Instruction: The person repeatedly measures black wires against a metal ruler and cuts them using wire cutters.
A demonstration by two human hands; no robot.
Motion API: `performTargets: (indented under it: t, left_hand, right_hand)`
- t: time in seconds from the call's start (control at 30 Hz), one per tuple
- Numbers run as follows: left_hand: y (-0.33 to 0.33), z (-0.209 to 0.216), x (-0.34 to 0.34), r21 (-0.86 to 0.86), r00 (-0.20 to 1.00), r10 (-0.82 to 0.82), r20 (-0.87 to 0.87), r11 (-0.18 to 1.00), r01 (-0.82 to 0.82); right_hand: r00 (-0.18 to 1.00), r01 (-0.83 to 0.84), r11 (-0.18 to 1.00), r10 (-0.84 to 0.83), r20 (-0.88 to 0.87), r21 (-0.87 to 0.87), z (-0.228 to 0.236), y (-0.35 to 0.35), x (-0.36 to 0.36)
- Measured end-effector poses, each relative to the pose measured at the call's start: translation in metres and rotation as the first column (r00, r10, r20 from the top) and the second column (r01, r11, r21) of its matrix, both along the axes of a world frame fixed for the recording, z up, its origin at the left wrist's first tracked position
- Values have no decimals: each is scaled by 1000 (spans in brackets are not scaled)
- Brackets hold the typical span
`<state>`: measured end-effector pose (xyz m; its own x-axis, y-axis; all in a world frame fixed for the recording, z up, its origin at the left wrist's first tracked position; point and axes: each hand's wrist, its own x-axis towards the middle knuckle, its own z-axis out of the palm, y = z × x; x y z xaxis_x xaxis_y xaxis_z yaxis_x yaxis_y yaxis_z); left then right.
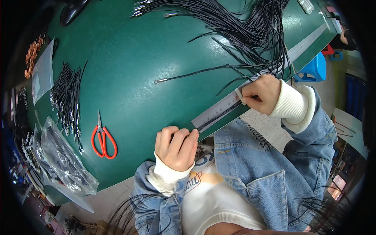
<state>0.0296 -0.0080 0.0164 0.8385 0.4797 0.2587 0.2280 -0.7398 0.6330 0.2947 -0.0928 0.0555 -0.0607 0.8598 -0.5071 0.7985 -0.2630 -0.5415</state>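
My left hand (177,147) is closed on the near ends of a few thin black cords (217,116) at the table's front edge. My right hand (263,94) pinches the same cords further along. The cords lie stretched between both hands along a metal ruler (219,111) fixed to the edge of the green table (129,58). A large loose bundle of black cords (250,31) with metal ends fans out behind my right hand.
Red-handled scissors (103,139) lie left of my left hand. A row of short black cords with metal tips (68,102) and clear plastic bags (64,156) sit at the far left. A single cord (188,75) lies mid-table. A blue stool (313,68) stands at the right.
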Motion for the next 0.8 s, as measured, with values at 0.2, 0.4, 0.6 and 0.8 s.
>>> performTargets:
  t: [0.2, 0.4, 0.6, 0.8]
  left_hand:
    - [-1, -2, -1, -6, 1000, 0, 19, 1000, 0]
    - [-2, -1, -2, -5, 1000, 3, 20, 1000, -3]
    - [3, 7, -9, 9, 1000, 15, -2, 1000, -15]
    - [63, 17, -72, 260, 792, 610, -30, 770, -583]
  right_hand:
    - [1000, 21, 1000, -21, -9, -19, -1, 2, -2]
    - [999, 38, 999, -38, -8, -5, -2, 3, -3]
    - [1000, 3, 999, -2, -13, 48, 4, 1, -5]
    - [980, 75, 997, -74, -186, 3, 13, -3, 3]
